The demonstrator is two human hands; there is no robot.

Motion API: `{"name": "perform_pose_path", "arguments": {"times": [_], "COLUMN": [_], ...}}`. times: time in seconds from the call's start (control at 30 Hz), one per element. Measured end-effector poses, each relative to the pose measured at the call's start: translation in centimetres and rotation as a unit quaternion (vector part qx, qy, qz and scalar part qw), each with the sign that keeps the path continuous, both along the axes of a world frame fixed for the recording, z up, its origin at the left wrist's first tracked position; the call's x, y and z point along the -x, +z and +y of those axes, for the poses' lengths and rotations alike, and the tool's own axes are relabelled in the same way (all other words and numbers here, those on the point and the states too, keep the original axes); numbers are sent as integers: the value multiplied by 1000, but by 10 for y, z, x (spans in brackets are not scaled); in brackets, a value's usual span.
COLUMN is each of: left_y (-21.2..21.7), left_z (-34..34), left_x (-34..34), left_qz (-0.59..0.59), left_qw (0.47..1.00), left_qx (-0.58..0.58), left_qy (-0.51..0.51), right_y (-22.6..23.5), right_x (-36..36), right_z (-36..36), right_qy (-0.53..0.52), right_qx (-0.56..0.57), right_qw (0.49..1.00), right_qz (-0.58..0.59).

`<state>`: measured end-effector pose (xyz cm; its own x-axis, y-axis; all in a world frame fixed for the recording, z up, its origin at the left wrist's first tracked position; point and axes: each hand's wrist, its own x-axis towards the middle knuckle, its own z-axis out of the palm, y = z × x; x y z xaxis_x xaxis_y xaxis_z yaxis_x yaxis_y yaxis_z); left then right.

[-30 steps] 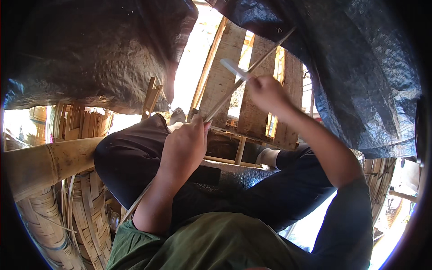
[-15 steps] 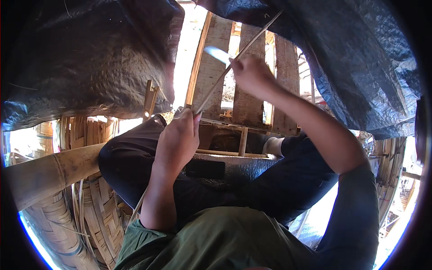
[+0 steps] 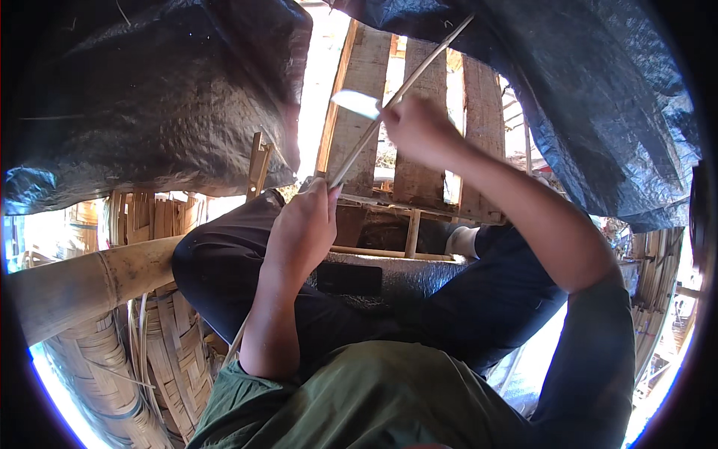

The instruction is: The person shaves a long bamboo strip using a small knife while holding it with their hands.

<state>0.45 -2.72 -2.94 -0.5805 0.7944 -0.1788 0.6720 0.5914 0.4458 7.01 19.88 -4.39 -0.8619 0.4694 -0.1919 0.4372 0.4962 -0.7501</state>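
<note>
A thin bamboo strip [image 3: 435, 56] slants from my left hand up to the far right, above my crossed legs. Its lower end shows again beside my left forearm. My left hand [image 3: 303, 217] is closed round the strip, thumb along it. Farther up, my right hand [image 3: 419, 129] is closed on a knife, whose handle the fingers hide. The knife's pale blade [image 3: 355, 103] points left across the strip, bright and slightly smeared by motion. From this view I cannot tell how firmly the blade touches the strip.
Ahead stands a slatted wooden panel [image 3: 419, 157]. Dark plastic sheets hang at left [image 3: 149, 97] and right [image 3: 598, 97]. A thick bamboo pole [image 3: 97, 280] runs by my left knee, above woven bamboo baskets [image 3: 176, 352]. A dark flat rectangle [image 3: 349, 279] lies between my legs.
My right hand and the knife have moved a little down along the strip toward my left hand, and the blade lies flatter. My left hand keeps its grip.
</note>
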Motion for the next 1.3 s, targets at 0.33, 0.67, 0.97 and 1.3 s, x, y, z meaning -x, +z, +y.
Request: {"name": "perform_pose_path", "arguments": {"times": [0.33,0.67,0.97,1.3], "left_y": [-2,-10,-8,-8], "left_z": [-4,-4,-3,-1], "left_x": [-5,-7,-11,-11], "left_qz": [69,77,96,96], "left_qw": [997,996,994,995], "left_qx": [-14,-17,-14,-14], "left_qy": [-13,-27,-44,-31], "right_y": [26,14,1,18], "right_x": [7,-5,-9,-6], "right_z": [4,-22,-37,-31], "right_qy": [-43,-12,-38,12], "right_qx": [-38,7,-62,16], "right_qw": [994,999,997,999], "right_qz": [-88,-32,15,-48]}}
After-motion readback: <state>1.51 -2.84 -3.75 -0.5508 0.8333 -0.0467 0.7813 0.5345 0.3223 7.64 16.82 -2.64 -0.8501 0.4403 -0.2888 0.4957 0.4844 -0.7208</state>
